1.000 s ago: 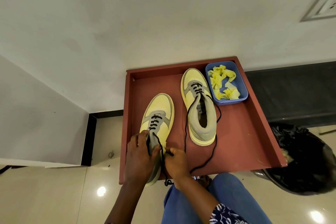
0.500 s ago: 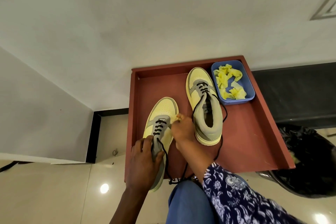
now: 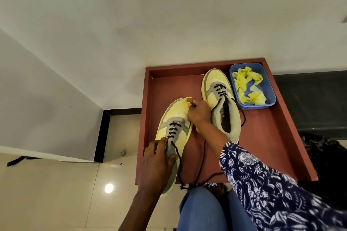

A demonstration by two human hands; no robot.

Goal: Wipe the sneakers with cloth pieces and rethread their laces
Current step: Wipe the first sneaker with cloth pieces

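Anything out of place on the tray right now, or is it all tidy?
Mostly tidy. The black laces of both sneakers trail loose across the red tray and bunch in a tangle over its near edge. The near sneaker overhangs that edge at the heel, held by the left hand.

A home interior, it seems. Plain white walls (image 3: 131,24) meet glossy floor tiles (image 3: 56,193). A bin bag (image 3: 326,155) sits nearby.

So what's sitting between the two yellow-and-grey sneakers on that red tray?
In the head view, the right hand, pinching a small yellow cloth piece, fills the gap between the near sneaker and the far sneaker; below it lies bare red tray.
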